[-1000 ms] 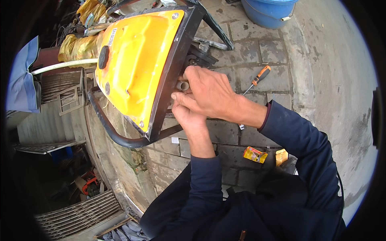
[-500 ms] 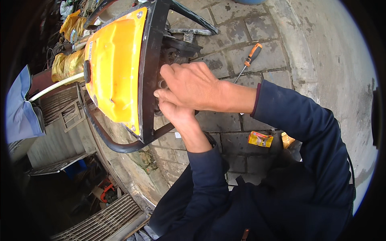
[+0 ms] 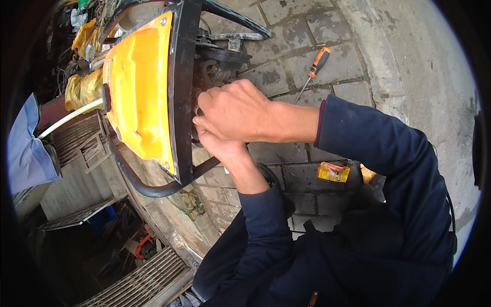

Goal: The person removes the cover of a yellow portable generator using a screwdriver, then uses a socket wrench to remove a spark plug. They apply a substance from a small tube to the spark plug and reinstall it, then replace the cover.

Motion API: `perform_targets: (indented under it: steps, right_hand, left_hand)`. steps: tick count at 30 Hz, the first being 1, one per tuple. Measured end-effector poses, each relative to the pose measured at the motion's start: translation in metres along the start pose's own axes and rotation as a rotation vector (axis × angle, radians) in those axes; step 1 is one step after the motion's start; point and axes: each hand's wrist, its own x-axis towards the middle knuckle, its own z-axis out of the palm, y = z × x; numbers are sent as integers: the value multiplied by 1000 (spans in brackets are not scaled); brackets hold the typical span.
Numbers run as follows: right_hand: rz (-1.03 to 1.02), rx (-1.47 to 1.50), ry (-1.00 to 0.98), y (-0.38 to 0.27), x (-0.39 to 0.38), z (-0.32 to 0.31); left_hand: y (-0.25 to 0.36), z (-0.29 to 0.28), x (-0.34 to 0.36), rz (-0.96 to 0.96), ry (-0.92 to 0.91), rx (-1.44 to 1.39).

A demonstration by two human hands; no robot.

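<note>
A machine with a yellow tank-like cover [image 3: 139,92] in a black metal frame [image 3: 180,97] stands at the left. At its right side, my right hand [image 3: 238,112] is closed, thumb and fingers pinched together at a small round metallic part [image 3: 199,110]. Just below it, my left hand [image 3: 222,147] reaches to the same spot, its wrist under the right hand. The right hand covers most of the left fingers, so their grip is hidden. Dark mechanical parts [image 3: 220,56] of the machine show beyond my hands.
A screwdriver [image 3: 319,61] with an orange and black handle lies on the paving stones [image 3: 279,51]. Nearer me lies a yellow and red packet [image 3: 333,172]. Metal grating [image 3: 138,279] borders a dark opening at the lower left. A blue-grey umbrella-like cloth [image 3: 30,146] is at the far left.
The machine and my hands sit slightly farther left in the picture, as the view has shifted a little. My hands stay together at the same part of the machine.
</note>
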Motion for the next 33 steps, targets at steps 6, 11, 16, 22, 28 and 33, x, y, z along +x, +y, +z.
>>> perform_targets:
  steps: [6, 11, 16, 22, 28, 33]
  right_hand:
    - [-171, -62, 286, -2, 1, -1]
    - [53, 28, -38, -5, 1, -5]
    - [-162, -63, 256, -8, 5, 2]
    - [-21, -12, 91, -11, -3, -3]
    - [-118, -110, 181, -14, 3, -2]
    - [-125, -86, 250, -15, -3, -2]
  left_hand:
    - [-3, 2, -3, 66, 4, 138]
    - [-4, -6, -4, 113, -14, 228]
    - [-3, -9, 0, 182, -101, 345]
    - [-3, 12, -11, 145, 83, 336]
    - [-5, 16, -5, 149, 83, 279]
    - [-4, 9, -1, 124, 68, 244]
